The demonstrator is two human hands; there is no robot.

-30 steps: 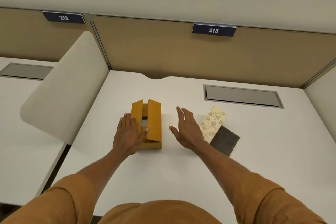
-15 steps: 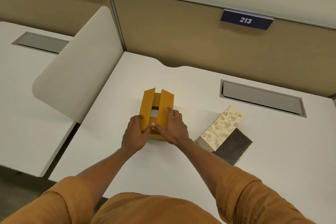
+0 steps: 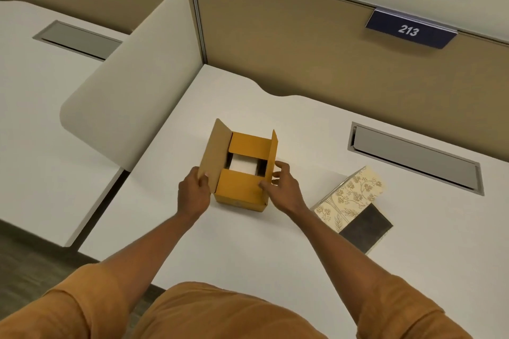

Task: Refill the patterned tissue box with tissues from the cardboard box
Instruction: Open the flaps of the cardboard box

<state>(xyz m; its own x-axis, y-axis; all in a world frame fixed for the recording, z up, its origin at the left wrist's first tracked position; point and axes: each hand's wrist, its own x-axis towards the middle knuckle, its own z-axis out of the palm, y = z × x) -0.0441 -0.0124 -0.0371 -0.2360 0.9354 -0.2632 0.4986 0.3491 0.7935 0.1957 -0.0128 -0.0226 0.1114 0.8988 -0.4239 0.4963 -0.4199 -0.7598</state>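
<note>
A small brown cardboard box [image 3: 239, 190] stands mid-desk with its two long flaps spread apart. White tissues [image 3: 243, 164] show through the gap between its short flaps. My left hand [image 3: 193, 192] pinches the near end of the left flap. My right hand [image 3: 283, 187] holds the near end of the right flap, which stands upright. To the right lies the patterned tissue box [image 3: 350, 197] on its side, cream with a brown floral print. Its dark open end [image 3: 365, 228] faces me.
The white desk [image 3: 248, 250] ends at a tan partition wall [image 3: 316, 63] with a grey cable hatch [image 3: 413, 158] at the back right. A cream side divider [image 3: 132, 96] stands on the left, with a neighbouring desk beyond it.
Both hands came onto the cardboard box and pulled its long flaps apart, which uncovered the white tissues inside. The camera has tilted down and moved closer.
</note>
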